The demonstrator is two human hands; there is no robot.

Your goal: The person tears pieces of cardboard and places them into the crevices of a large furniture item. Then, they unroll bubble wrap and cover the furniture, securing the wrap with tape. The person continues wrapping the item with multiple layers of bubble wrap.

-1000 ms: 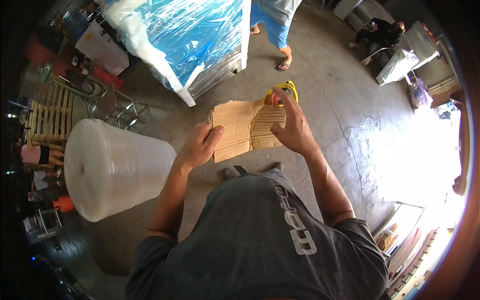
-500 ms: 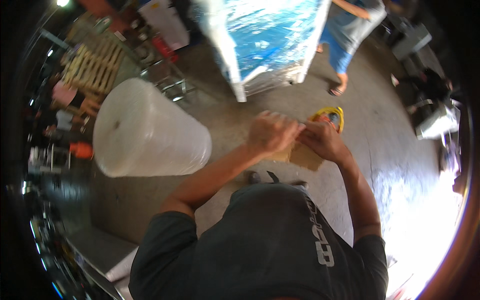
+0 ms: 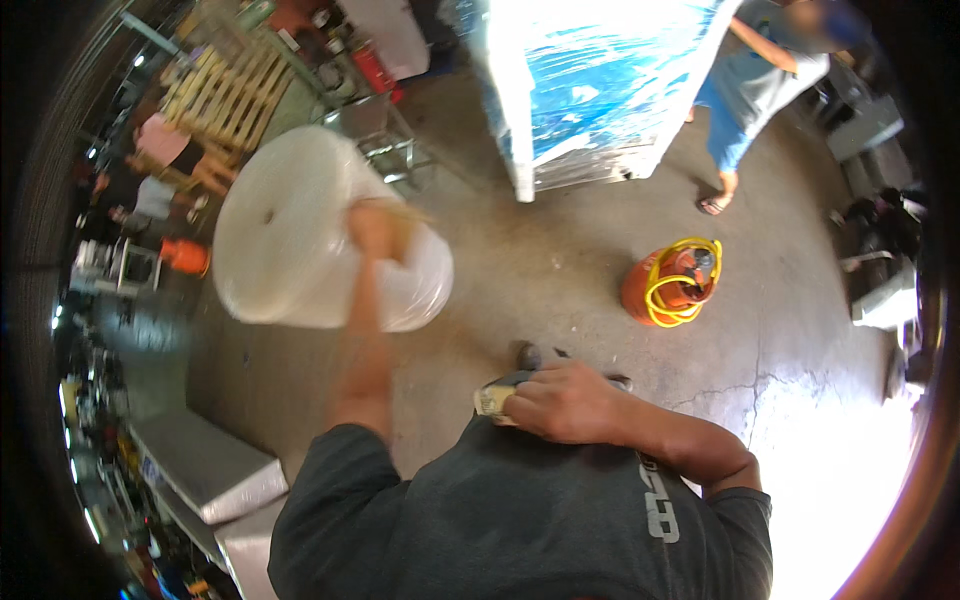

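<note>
The right hand (image 3: 565,400) clenches a folded cardboard piece (image 3: 493,400) against the chest; the blurred left hand (image 3: 372,230) is raised before the bubble-wrap roll (image 3: 300,240) (its grip I cannot tell). A swinging arm could topple the roll toward the orange gas cylinder (image 3: 668,287).

- I am stretching my left arm straight out ahead, forearm blurred, my left hand (image 3: 372,228) raised at its far end with fingers curled; I cannot tell how tightly.
- I am bending my right arm at the elbow, drawing my right hand (image 3: 565,402) against my chest, fingers folded under, knuckles up.
</note>
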